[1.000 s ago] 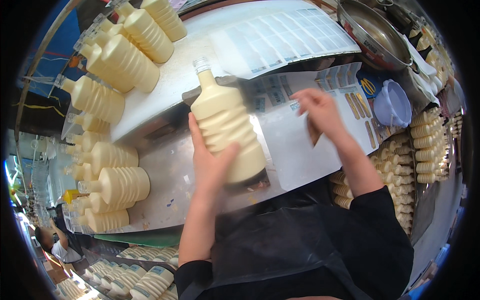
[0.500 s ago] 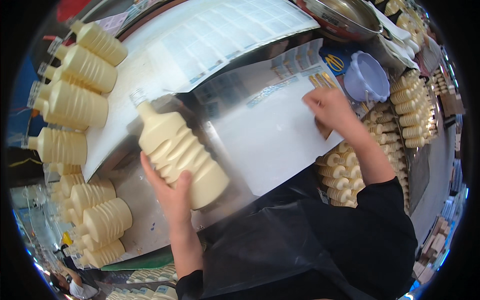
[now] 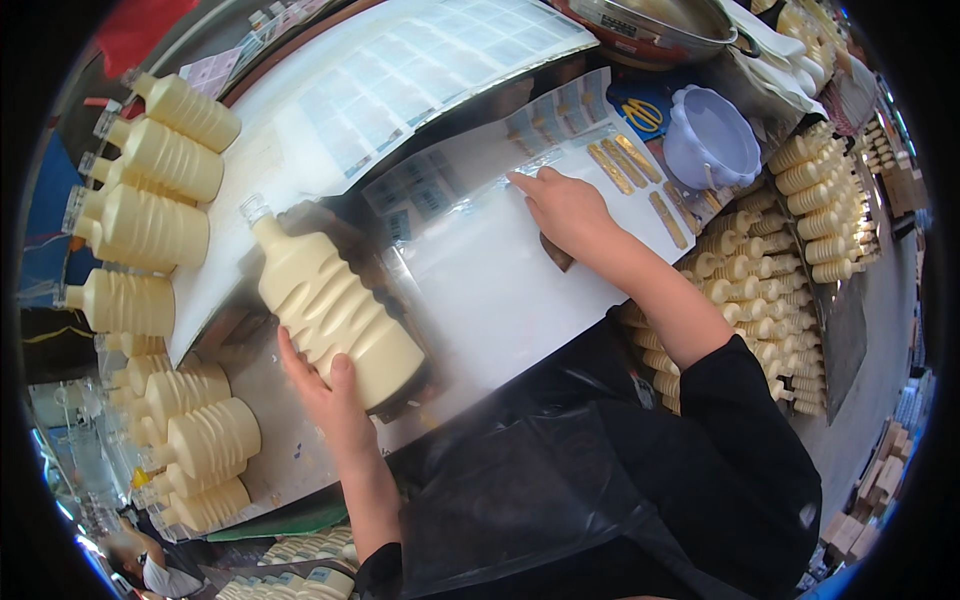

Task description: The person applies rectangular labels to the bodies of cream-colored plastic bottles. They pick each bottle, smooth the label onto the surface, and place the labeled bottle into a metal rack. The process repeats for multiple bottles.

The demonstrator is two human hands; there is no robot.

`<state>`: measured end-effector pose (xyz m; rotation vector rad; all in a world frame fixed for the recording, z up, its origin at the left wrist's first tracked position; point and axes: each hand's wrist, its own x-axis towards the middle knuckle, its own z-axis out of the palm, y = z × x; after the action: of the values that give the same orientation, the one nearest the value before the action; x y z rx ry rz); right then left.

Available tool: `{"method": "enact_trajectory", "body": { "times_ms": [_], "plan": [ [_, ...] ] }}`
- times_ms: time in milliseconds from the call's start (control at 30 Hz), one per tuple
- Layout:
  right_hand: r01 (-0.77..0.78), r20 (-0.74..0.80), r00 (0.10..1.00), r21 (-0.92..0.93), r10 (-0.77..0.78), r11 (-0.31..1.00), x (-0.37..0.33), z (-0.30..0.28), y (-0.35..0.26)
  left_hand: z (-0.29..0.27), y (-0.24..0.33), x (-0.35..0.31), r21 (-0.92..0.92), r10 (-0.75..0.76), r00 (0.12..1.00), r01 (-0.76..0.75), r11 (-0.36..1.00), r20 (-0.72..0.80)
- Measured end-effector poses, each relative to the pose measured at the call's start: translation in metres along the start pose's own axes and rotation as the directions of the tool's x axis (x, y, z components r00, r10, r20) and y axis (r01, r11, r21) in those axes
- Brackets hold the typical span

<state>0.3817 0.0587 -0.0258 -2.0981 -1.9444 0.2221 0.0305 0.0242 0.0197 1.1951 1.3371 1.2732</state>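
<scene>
My left hand (image 3: 338,402) grips a large cream plastic bottle (image 3: 335,305) by its lower side. The bottle has ribbed, dented walls and a clear threaded neck, and it is tilted with the neck toward the far left. Closed around a flat brown piece (image 3: 556,252), my right hand (image 3: 572,212) reaches over a white sheet (image 3: 500,310). Its fingertips are at a shiny strip near the printed labels (image 3: 432,185); whether they pinch a label I cannot make out. Several narrow gold label strips (image 3: 668,220) lie on the sheet's right side.
Cream bottles (image 3: 150,225) stand along the left, and more (image 3: 210,440) lie nearer below. A lilac bowl (image 3: 710,138), yellow-handled scissors (image 3: 640,115) and a metal basin (image 3: 660,28) are at the far right. Rows of bottles (image 3: 750,290) fill the right side.
My right hand has moved left, from beside the gold strips to the shiny strip, uncovering more gold strips. The bottle in my left hand has shifted slightly left.
</scene>
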Motion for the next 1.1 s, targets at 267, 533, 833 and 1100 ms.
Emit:
{"method": "enact_trajectory", "body": {
  "times_ms": [267, 533, 833, 1100],
  "plan": [
    [0.081, 0.267, 0.963, -0.147, -0.039, 0.986, -0.050, -0.011, -0.034, -0.006, -0.006, 0.000, 0.019, 0.033, 0.999, -0.033, 0.999, 0.019],
    [0.059, 0.211, 0.976, 0.003, -0.058, 0.998, -0.115, -0.020, -0.026, -0.003, -0.007, 0.002, 0.036, 0.034, 0.999, -0.035, 0.999, 0.031],
    [-0.256, -0.138, 0.959, -0.038, 0.249, 0.966, -0.114, -0.048, 0.072, -0.003, -0.008, -0.002, -0.012, 0.065, 0.997, -0.065, 0.998, 0.043],
    [-0.235, -0.125, 0.968, -0.138, 0.219, 0.962, -0.080, -0.033, 0.103, 0.000, -0.007, -0.001, 0.000, 0.057, 0.998, -0.057, 0.998, 0.031]
  ]
}}
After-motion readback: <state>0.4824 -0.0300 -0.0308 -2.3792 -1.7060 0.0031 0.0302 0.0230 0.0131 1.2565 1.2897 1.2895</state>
